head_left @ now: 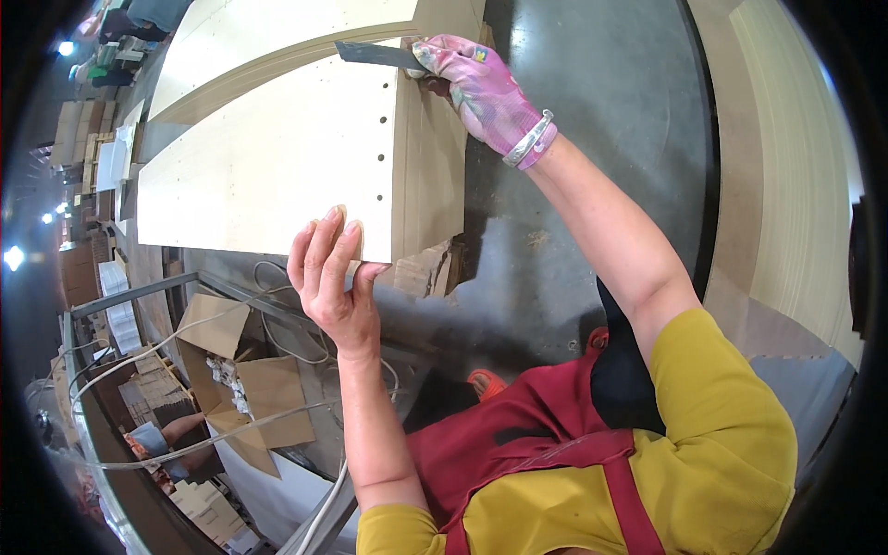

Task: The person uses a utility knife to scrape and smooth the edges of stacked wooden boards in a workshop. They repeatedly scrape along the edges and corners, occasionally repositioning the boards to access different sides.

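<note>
A stack of cream-coloured panels lies in front of me, the top one with a row of small dark holes near its right end. My left hand, bare, grips the near edge of the top panel, fingers on its face and thumb at the edge. My right hand wears a stained pink glove and is closed around a flat dark grey scraper-like blade. That blade reaches left over the panel's far right corner. The part of it inside the glove is hidden.
Behind this stack is another cream panel stack. An open cardboard box sits at lower left by a metal frame with loose cables. More pale boards are stacked at right, beyond the grey floor.
</note>
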`<state>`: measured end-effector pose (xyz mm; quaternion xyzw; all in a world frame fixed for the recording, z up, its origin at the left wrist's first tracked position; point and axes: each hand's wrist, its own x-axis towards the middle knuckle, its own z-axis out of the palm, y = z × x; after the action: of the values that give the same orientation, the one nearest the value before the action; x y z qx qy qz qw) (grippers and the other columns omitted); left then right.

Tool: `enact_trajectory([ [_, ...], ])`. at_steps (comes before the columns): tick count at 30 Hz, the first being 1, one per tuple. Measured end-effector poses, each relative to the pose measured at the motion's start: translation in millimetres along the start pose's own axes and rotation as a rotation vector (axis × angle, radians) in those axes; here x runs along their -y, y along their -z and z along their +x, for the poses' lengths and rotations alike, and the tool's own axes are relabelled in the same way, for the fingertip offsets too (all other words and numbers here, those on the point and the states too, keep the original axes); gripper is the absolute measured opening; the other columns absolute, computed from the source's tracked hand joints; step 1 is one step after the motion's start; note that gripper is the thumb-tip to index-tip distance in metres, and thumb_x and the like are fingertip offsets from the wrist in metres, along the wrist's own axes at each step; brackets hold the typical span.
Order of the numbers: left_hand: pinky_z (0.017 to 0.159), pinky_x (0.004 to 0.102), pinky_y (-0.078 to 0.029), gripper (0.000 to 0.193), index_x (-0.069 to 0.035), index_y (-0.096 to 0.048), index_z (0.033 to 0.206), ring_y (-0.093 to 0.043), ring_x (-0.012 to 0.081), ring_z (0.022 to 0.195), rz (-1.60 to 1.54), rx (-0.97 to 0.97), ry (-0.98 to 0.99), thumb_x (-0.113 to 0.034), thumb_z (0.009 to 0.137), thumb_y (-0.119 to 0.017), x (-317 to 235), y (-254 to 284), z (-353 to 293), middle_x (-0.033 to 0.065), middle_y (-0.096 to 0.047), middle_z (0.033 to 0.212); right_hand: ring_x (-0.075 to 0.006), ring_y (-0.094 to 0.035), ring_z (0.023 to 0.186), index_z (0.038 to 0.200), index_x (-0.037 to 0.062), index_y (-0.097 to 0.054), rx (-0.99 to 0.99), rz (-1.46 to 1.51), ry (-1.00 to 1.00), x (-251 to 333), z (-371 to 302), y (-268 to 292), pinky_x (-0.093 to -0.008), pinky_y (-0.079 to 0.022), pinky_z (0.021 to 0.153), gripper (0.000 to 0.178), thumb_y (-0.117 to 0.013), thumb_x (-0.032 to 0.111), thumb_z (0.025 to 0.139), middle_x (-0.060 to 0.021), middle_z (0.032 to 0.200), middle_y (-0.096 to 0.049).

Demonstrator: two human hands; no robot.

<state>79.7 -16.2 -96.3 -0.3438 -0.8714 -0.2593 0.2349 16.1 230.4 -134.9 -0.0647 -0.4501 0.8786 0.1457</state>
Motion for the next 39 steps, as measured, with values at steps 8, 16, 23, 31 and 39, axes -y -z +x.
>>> enact_trajectory([
  [8,0.101,0.0399,-0.035,0.050,-0.008,-0.063,0.112,-0.044,0.0290,0.122,0.006,0.091,-0.065,-0.041,0.074,-0.067,-1.8,3.7,6.3,0.0087,-0.054,0.128,-0.0050,-0.054,0.077,0.105,0.0078,-0.065,0.005,0.001,0.002,-3.5,-2.3,-0.7,-0.0220,-0.043,0.070,0.021,-0.057,0.023,0.092,0.0036,0.087,-0.062],
  [16,0.097,0.0398,-0.036,0.062,-0.011,-0.059,0.120,-0.043,0.0290,0.118,0.185,0.102,-0.123,-0.035,0.065,-0.073,-1.6,1.4,3.3,0.0075,-0.050,0.130,-0.0059,-0.054,0.080,0.104,0.0081,-0.066,-0.022,0.042,-0.009,-2.0,-4.0,-6.7,-0.0234,-0.042,0.075,0.020,-0.057,0.021,0.091,0.0033,0.087,-0.062],
  [23,0.098,0.0399,-0.036,0.072,-0.019,-0.058,0.122,-0.042,0.0276,0.122,0.407,0.295,-0.060,-0.018,0.054,-0.080,-33.5,23.8,25.1,0.0025,-0.049,0.132,-0.0088,-0.057,0.088,0.106,0.0066,-0.064,-0.029,-0.006,-0.015,3.5,-6.0,-2.8,-0.0240,-0.045,0.078,0.021,-0.052,0.018,0.093,0.0004,0.096,-0.064],
  [31,0.100,0.0421,-0.036,0.033,-0.019,-0.065,0.098,-0.040,0.0255,0.126,0.385,0.643,-0.389,-0.016,0.067,-0.073,-42.9,27.4,59.5,-0.0037,-0.048,0.132,-0.0071,-0.052,0.073,0.100,0.0070,-0.064,0.096,0.076,-0.104,-4.1,1.0,12.9,-0.0239,-0.043,0.067,0.020,-0.053,0.023,0.093,0.0005,0.083,-0.060],
  [39,0.104,0.0494,-0.032,0.020,-0.014,-0.064,0.090,-0.042,0.0210,0.125,0.430,0.774,-0.826,-0.013,0.071,-0.063,-34.1,13.3,78.3,-0.0026,-0.055,0.115,-0.0078,-0.051,0.075,0.104,0.0060,-0.063,0.048,0.110,-0.087,-5.7,-3.9,9.7,-0.0237,-0.042,0.069,0.023,-0.051,0.023,0.093,0.0010,0.085,-0.058],
])
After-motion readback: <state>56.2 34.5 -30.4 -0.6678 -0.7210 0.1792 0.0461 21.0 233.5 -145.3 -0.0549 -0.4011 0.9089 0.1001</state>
